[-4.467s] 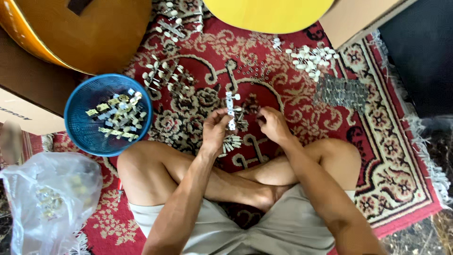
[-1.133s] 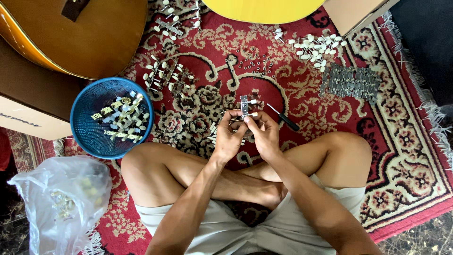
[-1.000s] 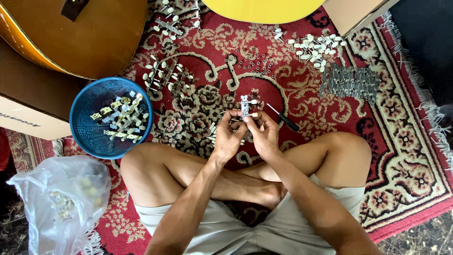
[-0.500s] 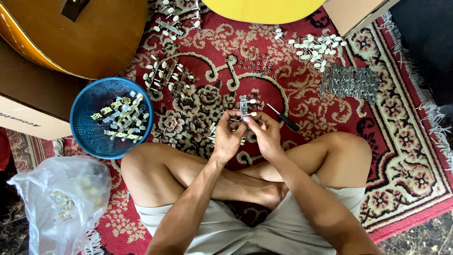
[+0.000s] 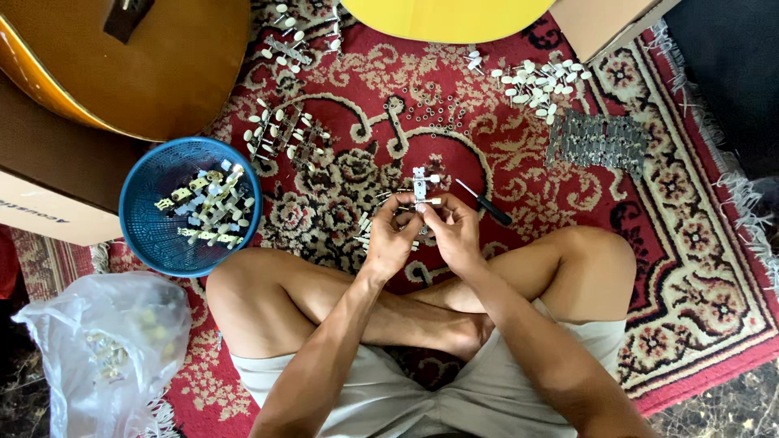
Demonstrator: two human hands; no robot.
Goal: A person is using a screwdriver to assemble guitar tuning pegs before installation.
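I sit cross-legged on a red patterned rug. My left hand and my right hand meet in front of my shins, both gripping a metal guitar tuner strip with white knobs, held upright between the fingertips. A few loose tuner parts lie on the rug just left of my left hand. A small black-handled screwdriver rests on the rug just right of my right hand.
A blue basket of tuners sits at left. Tuner strips, small screws, white knobs and metal plates lie on the rug. A brown guitar, yellow guitar, cardboard boxes, plastic bag surround.
Since the oldest frame my hands have lifted the tuner strip off the rug and brought it closer. Over the last second they hardly move, only fingers shifting on it.
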